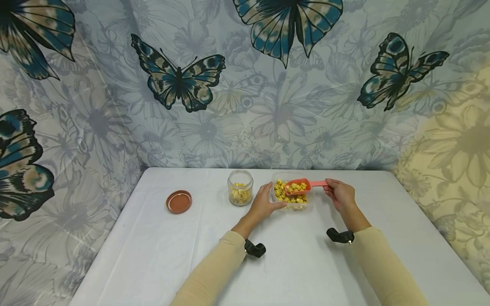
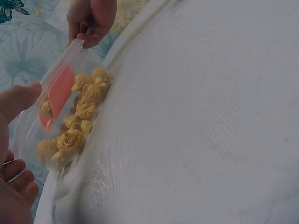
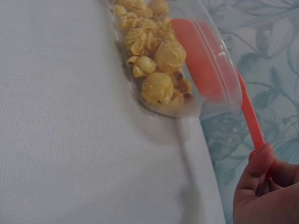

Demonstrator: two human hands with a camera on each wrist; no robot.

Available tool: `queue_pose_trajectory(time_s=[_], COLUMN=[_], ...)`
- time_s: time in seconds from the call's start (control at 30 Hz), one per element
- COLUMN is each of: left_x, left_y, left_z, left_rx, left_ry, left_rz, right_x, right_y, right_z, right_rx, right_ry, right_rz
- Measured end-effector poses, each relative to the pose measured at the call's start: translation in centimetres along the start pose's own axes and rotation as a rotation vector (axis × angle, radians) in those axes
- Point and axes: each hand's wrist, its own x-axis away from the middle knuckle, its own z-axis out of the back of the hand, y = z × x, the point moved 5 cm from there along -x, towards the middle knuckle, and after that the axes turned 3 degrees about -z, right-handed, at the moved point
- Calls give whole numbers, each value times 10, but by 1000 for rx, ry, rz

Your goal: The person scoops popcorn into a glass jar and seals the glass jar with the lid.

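Observation:
A clear plastic container (image 1: 309, 204) with yellow popcorn (image 1: 281, 192) stands toward the back of the table. My left hand (image 1: 264, 204) steadies it from the left, thumb along the near side and fingers around the left side. Between thumb and fingers, my right hand (image 1: 340, 194) pinches the handle of a red-orange scoop (image 3: 201, 60). The scoop's bowl is inside the container, with several popcorn pieces in it, as the head view shows. In the left wrist view, the left thumb (image 2: 21, 100) lies at the container's rim.
Left of the container stands a round glass jar (image 1: 240, 178) without its lid, some popcorn in its lower part. Farther left lies a brown round lid (image 1: 178, 202). A white cloth covers the table (image 1: 298, 272); a butterfly-patterned curtain (image 1: 287, 127) hangs behind its far edge.

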Motion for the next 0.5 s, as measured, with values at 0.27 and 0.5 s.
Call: queue_pose_trajectory(time_s=[0.27,0.5], left_x=[2,3], left_y=[0,2], left_z=[1,3], left_rx=[-15,-160], left_ry=[0,-30], left_rz=[-29,-79], right_x=[2,4], right_y=[0,-2], right_z=[-2,-5], right_rx=[-20,-31], right_ry=[8,23], right_rz=[9,28])
